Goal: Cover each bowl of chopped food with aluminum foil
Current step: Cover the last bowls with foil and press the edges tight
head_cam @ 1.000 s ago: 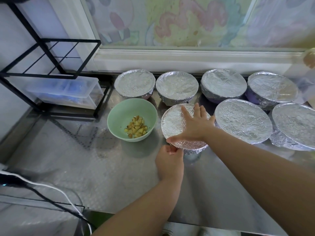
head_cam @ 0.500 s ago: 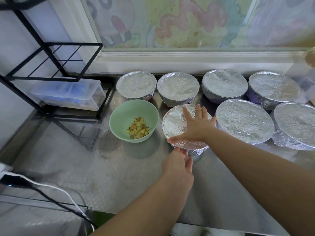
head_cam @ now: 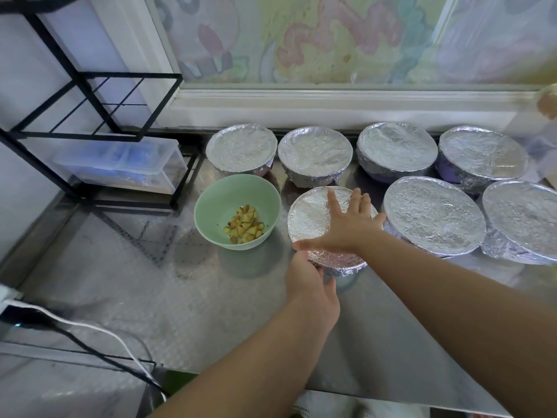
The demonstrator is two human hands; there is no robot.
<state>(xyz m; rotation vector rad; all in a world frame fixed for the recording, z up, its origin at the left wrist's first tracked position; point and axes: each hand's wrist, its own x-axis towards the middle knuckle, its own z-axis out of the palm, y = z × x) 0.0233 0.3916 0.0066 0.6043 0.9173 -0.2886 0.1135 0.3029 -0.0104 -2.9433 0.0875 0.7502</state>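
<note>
A foil-covered bowl [head_cam: 307, 218] stands at the middle of the steel counter [head_cam: 144, 285]. My right hand [head_cam: 346, 227] lies flat on its foil top, fingers spread. At the near rim my left hand [head_cam: 310, 291] grips the foil edge, its fingertips tucked under the rim and hidden. Just left of this bowl stands an uncovered green bowl [head_cam: 211, 203] with chopped yellow-brown food [head_cam: 244, 226] in it. Several more foil-covered bowls stand behind and to the right, among them one at the back left [head_cam: 241, 147] and one right beside my right forearm [head_cam: 434, 215].
A black wire rack [head_cam: 99, 107] stands at the back left with a clear plastic box [head_cam: 120, 164] under it. A white cable [head_cam: 90, 330] and a black cable cross the near left corner. The windowsill runs behind the bowls.
My left hand let go of its pinch on the near foil edge, opened a little, then moved back up against the rim. My right hand stays flat on the foil.
</note>
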